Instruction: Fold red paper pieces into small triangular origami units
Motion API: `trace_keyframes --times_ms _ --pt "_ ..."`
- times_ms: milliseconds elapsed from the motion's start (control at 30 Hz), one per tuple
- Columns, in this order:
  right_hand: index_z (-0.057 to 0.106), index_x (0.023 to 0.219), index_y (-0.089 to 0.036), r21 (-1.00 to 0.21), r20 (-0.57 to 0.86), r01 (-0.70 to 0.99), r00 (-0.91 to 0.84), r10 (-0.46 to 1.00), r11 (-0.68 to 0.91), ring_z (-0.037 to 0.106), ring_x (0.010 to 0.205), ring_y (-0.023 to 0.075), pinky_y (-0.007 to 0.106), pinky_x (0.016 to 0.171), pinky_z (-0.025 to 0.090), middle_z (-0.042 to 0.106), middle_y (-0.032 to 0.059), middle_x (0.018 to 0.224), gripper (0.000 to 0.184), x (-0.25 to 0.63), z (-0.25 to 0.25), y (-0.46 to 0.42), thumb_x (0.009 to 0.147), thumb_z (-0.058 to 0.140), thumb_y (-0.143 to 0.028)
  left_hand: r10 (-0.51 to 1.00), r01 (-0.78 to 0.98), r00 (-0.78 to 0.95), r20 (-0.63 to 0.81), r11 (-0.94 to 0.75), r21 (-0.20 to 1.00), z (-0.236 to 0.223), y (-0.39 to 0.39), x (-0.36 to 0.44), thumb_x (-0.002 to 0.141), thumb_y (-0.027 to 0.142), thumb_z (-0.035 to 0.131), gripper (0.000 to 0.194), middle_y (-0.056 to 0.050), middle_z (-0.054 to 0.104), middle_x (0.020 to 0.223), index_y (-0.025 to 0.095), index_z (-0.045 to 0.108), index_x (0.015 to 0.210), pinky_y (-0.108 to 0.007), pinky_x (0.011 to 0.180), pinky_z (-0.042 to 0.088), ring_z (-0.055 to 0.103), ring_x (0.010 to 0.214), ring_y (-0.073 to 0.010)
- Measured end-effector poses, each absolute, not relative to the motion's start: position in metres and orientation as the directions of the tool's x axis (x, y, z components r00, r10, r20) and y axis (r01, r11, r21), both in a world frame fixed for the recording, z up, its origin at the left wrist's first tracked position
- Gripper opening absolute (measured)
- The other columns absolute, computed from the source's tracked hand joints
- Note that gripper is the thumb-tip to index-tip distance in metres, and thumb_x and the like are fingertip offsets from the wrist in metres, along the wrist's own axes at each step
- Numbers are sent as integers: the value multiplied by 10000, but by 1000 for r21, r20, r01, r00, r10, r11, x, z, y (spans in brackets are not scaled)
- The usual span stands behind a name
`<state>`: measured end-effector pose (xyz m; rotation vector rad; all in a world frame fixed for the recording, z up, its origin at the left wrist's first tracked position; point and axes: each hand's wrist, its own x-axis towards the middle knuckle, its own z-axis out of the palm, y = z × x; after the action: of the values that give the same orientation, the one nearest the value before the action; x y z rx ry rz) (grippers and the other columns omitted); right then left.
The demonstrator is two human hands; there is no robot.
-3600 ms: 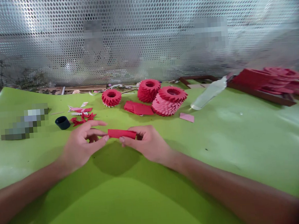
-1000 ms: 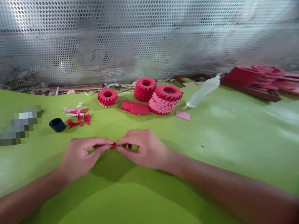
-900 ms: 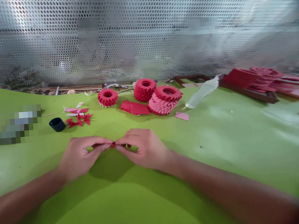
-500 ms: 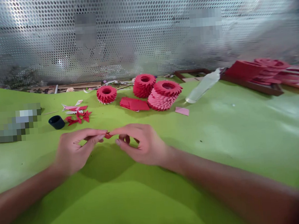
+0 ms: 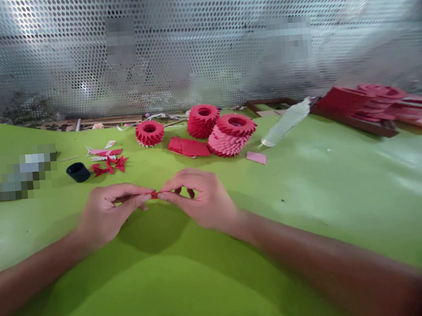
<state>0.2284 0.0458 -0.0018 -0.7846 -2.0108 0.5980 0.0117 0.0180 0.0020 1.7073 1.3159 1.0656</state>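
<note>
A small folded piece of red paper (image 5: 155, 195) is stretched between my two hands above the green tabletop. My left hand (image 5: 109, 211) pinches its left end between thumb and forefinger. Its right end is pinched by the thumb and forefinger of my right hand (image 5: 202, 197). The fingertips cover most of the paper, so its full shape is hidden. Just beyond my left hand lie several folded red paper pieces (image 5: 110, 166), with pink and white ones among them. Beyond my right hand is a stack of flat red paper pieces (image 5: 188, 146).
Rings of folded paper stand at the back: a small red one (image 5: 149, 133), a taller red one (image 5: 203, 121) and a pink-and-red one (image 5: 231, 136). A dark blue cylinder (image 5: 78, 172), a pink paper slip (image 5: 256, 157), a translucent bottle (image 5: 284, 124) and a tray of red paper (image 5: 359, 102) surround them.
My right thumb has closed onto the red paper, which now shows as a narrow strip between both hands. My right hand's fingers have drawn together; my left hand stays nearly in place.
</note>
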Motion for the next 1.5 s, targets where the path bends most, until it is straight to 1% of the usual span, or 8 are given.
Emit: trace_keyframes --times_ms 167,300,400,600,767,900,1067,1500 --pt "776 872 -182 -602 564 341 -458 687 722 682 723 150 272 660 523 779 32 822 103 230 -4 47 893 732 -274 971 495 173 162 -228 838 3 18 12 820 453 738 294 -70 816 853 201 815 951 -245 525 580 742 636 -195" --pt "756 940 -168 -574 587 323 -478 653 752 682 743 147 270 674 534 774 37 860 102 231 -4 46 897 716 -252 948 577 173 266 -316 753 3 18 11 862 418 703 227 -31 804 751 228 826 872 -218 501 528 719 605 -172" --pt "730 990 -158 -578 604 289 -477 638 763 659 715 128 247 629 530 754 40 880 113 233 -2 46 894 682 -193 929 622 147 340 -354 698 4 18 9 861 403 708 215 -30 807 758 225 827 873 -218 474 508 718 595 -173" --pt "721 989 -144 -559 581 307 -518 628 771 636 679 116 233 587 514 741 47 878 129 234 -3 47 888 641 -144 872 643 190 451 -458 613 4 14 9 873 336 710 167 -26 816 799 213 822 866 -222 508 569 752 620 -175" --pt "702 1048 -148 -532 590 303 -538 602 791 650 708 119 239 632 537 745 47 911 178 234 -6 46 893 616 -125 765 634 257 590 -594 495 -1 15 8 891 267 700 140 -36 818 823 185 810 864 -201 531 600 774 652 -169" --pt "682 1084 -171 -539 580 303 -544 606 786 648 688 115 232 612 540 747 39 926 199 233 -6 45 900 614 -138 685 594 298 664 -678 433 -3 18 7 896 237 691 120 -18 818 812 196 799 861 -184 525 605 775 639 -157" --pt "683 1060 -164 -509 613 298 -533 583 808 663 714 122 238 637 543 751 44 925 185 235 -4 44 896 605 -128 671 601 303 677 -686 410 -3 18 7 896 219 690 110 -7 818 813 205 793 859 -187 546 613 776 643 -153" --pt "690 1080 -155 -518 570 319 -562 599 793 663 705 113 226 637 540 754 44 941 211 235 -2 43 894 597 -123 671 606 326 665 -689 398 -5 18 5 908 219 680 112 -26 820 841 185 782 877 -202 577 627 784 682 -162"
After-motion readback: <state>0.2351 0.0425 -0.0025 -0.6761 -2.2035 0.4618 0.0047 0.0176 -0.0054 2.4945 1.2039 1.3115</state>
